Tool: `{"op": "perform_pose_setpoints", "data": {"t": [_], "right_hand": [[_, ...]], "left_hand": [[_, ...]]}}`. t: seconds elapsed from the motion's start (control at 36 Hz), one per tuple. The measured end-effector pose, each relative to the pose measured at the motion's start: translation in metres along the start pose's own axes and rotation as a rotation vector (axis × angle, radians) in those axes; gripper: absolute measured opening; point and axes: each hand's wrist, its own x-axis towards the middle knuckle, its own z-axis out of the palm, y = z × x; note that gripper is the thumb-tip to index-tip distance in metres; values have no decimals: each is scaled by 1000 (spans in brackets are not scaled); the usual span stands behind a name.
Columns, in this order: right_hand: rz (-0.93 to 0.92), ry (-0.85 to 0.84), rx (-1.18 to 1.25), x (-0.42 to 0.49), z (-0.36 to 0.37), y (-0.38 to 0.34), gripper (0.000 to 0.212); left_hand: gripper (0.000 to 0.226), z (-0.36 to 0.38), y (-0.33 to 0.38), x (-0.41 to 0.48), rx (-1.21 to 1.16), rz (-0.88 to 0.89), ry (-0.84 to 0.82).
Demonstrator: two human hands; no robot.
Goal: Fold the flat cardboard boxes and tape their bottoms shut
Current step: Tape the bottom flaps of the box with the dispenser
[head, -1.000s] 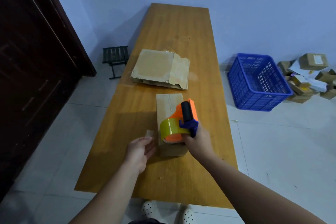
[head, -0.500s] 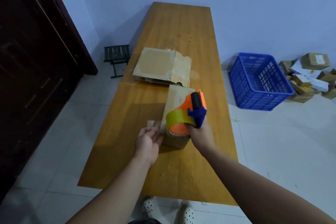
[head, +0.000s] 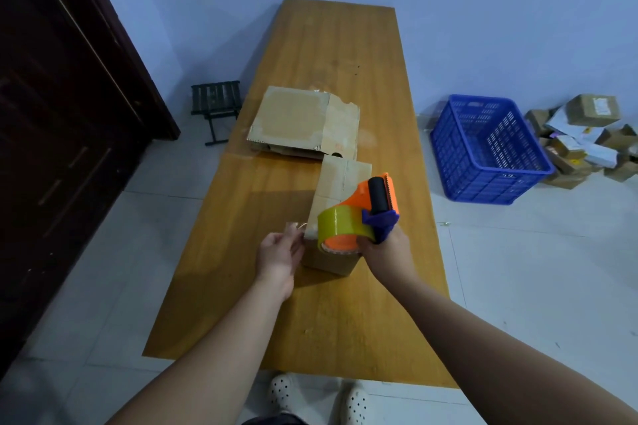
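- Box [head: 340, 190] stands on the table [head: 241, 286] between both hands, its far edge just beside a stack of flat cardboard [head: 297, 117].
- Right hand [head: 385, 252] is curled round the handle of the tape dispenser [head: 359, 217], held over the near end of the box's top.
- Left hand [head: 279, 254] lies with its fingers nearly straight against the box's near left side, gripping nothing, beside a loose end of clear tape [head: 293, 226].

The tape dispenser [head: 363, 194] is orange with a black roller and blue handle, its tape roll [head: 336, 222] olive-yellow. The cardboard box [head: 340, 179] is plain tan, the table [head: 338, 45] honey-brown with wood grain, the slotted plastic crate [head: 483, 185] bright blue.
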Motion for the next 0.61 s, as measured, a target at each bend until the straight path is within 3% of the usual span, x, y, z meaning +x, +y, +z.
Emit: {"op": "perform_pose_setpoints", "data": {"t": [0.28, 0.42, 0.61], "right_hand": [[-101, -139, 51, 1, -12, -11, 49], [-112, -151, 24, 1, -14, -10, 46], [-99, -195, -33, 6, -15, -10, 44]], "left_hand": [[14, 1, 7, 15, 203, -52, 28], [19, 1, 7, 15, 185, -73, 8], [6, -5, 4, 13, 160, -112, -30]]}}
